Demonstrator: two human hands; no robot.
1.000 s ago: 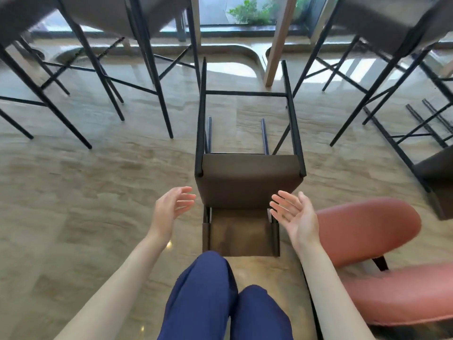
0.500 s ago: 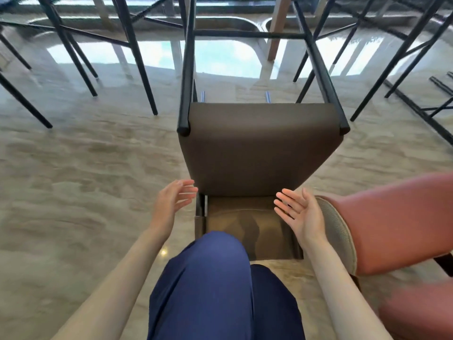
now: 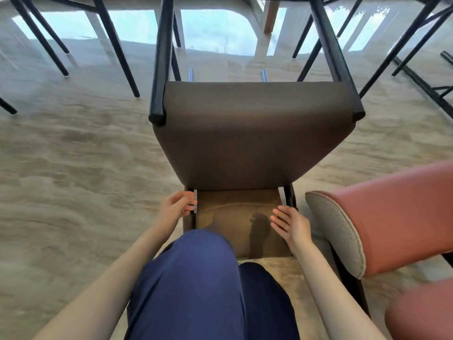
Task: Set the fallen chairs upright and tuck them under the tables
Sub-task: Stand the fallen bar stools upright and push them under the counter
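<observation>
A brown chair [image 3: 252, 136] lies fallen on its back on the marble floor, its black legs pointing away from me and up. Its backrest [image 3: 235, 217] lies flat on the floor just in front of my knees. My left hand [image 3: 175, 207] curls round the left upright between seat and backrest. My right hand [image 3: 290, 225] hovers with straight fingers beside the right upright, over the backrest's right side; I cannot tell if it touches.
A pink upholstered chair [image 3: 382, 222] with a grey mesh edge stands close on the right. Black legs [image 3: 117, 45] of other chairs and tables stand at the back left and back right. My blue trouser knees [image 3: 196, 285] fill the lower middle.
I have moved closer to the fallen chair. My left hand went from open beside the chair to gripping its left upright. My right hand came nearer the right upright.
</observation>
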